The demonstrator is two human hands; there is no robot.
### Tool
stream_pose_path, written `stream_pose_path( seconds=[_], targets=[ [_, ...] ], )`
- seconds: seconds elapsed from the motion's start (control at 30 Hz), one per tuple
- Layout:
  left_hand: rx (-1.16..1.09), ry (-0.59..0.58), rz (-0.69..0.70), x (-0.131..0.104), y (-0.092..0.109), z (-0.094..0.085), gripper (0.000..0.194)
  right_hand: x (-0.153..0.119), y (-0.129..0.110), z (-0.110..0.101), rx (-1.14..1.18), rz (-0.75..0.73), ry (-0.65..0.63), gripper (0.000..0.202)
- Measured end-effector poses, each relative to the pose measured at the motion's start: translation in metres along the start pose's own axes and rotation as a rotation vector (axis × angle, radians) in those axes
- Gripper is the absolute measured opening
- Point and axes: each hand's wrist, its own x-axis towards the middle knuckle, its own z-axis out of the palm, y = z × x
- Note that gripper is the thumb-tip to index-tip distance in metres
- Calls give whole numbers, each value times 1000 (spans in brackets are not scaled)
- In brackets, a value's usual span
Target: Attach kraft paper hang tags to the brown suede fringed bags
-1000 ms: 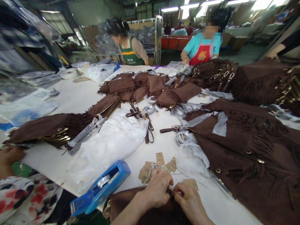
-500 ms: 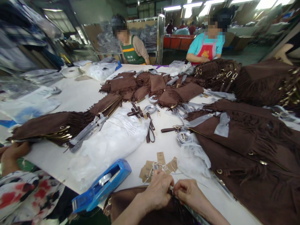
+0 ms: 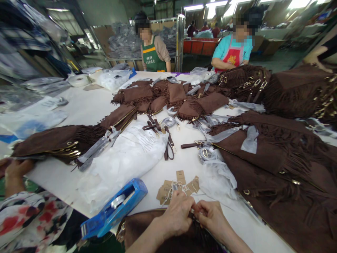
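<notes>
I have my left hand and right hand pinched together in a closed grip on the top edge of the brown fringed bag at the worktop near edge, kraft tags just beyond, seemingly mid-attachment.

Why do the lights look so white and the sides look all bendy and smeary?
Head view: the ceiling lights are overexposed, so they glare white. The wide lens bends and stretches the edges, and the shelves at far left look smeared. The middle stays sharp: both hands, left hand and right hand, and the paper tags show clearly.
</notes>
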Motion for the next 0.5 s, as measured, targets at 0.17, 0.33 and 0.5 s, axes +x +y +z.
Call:
stream_pose_path(
  seconds=[0.17,0.33,0.5],
  targets=[
    [31,-38,-25,-3,5,-4,27,3,-11,-4,24,28,-104,9],
    [29,-17,30,-12,1,4,27,-3,-11,-1,60,21,-101,13],
    [23,136,125,-20,-9,23,29,-18,-6,5,97,-48,-148,18]
  ],
)
